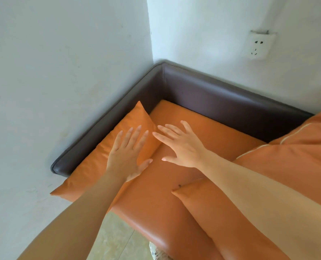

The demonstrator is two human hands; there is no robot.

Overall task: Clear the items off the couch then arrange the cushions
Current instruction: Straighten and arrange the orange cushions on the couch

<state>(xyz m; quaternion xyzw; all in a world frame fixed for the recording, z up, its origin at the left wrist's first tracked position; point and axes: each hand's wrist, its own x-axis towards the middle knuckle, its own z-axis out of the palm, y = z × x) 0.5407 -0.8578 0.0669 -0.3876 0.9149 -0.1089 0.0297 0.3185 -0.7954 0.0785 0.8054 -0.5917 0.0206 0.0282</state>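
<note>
An orange cushion [107,158] at the couch's [221,102] left edge is being pressed by the flat, open left hand [126,156], while the right hand [182,145], fingers spread and holding nothing, is being rested on the seat.

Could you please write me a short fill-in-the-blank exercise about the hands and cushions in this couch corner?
1. The left hand lies flat on the orange ____ leaning against the couch's side rail.
2. The right hand hovers with its fingers ____, gripping nothing.
3. The couch backrest is dark ____.
4. A white ____ is mounted on the wall above the backrest.

Missing words: cushion; spread; brown; socket
</note>
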